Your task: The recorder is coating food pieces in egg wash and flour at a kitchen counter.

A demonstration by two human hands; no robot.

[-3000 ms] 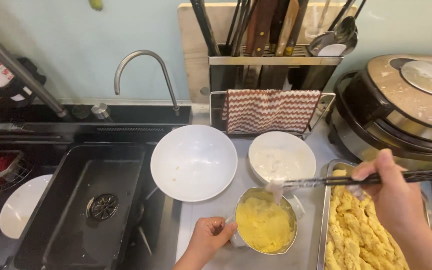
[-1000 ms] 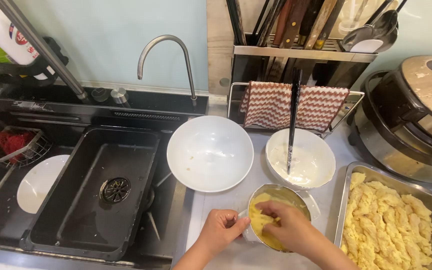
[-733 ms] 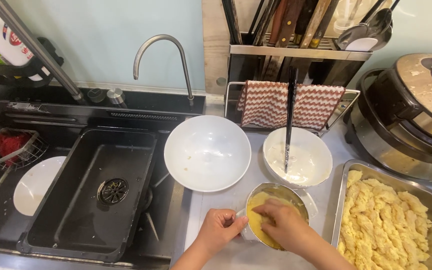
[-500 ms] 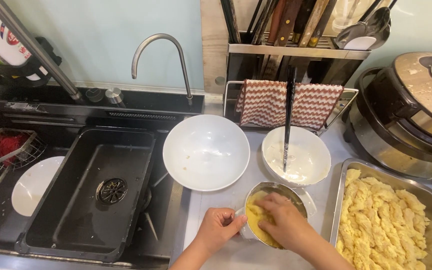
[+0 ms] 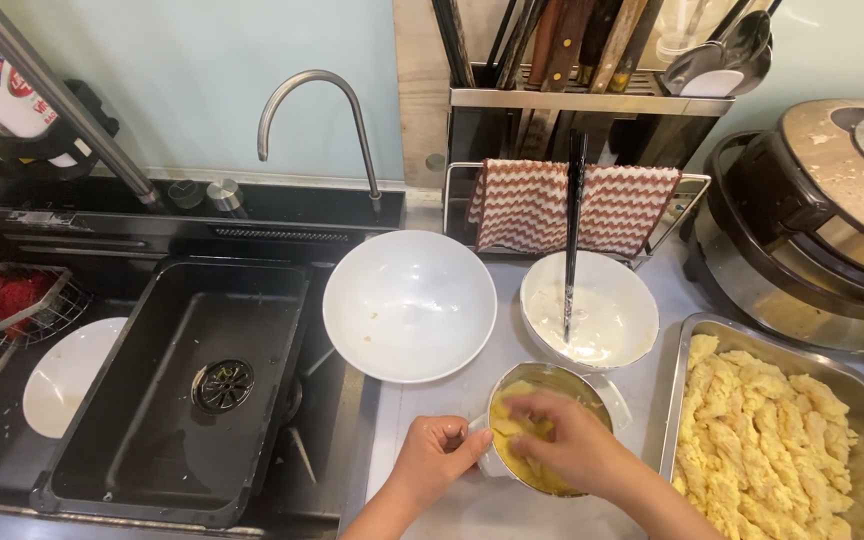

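Observation:
A small metal bowl [image 5: 592, 385] of yellow batter [image 5: 504, 412] sits on the counter near the front edge. My left hand [image 5: 439, 449] grips its left rim. My right hand [image 5: 565, 440] reaches down into the bowl, fingers in the batter; they are blurred, and whether they hold anything is hidden. Behind the bowl, black chopsticks [image 5: 572, 230] stand leaning in a white bowl [image 5: 622, 300] with a pale coating. An empty large white bowl [image 5: 409, 303] lies to its left. At the right, a steel tray [image 5: 857, 385] is filled with battered yellow strips [image 5: 762, 440].
A black sink [image 5: 187, 380] with a curved tap [image 5: 317, 120] takes up the left, a white plate [image 5: 62, 375] beside it. A knife and utensil rack [image 5: 582, 90] with a striped cloth [image 5: 527, 205] stands behind. A large cooker [image 5: 832, 220] is at the right.
Three seconds ago my right hand held the chopsticks over the tray; they now rest in the white bowl and that hand is in the batter bowl. The camera view shifted left.

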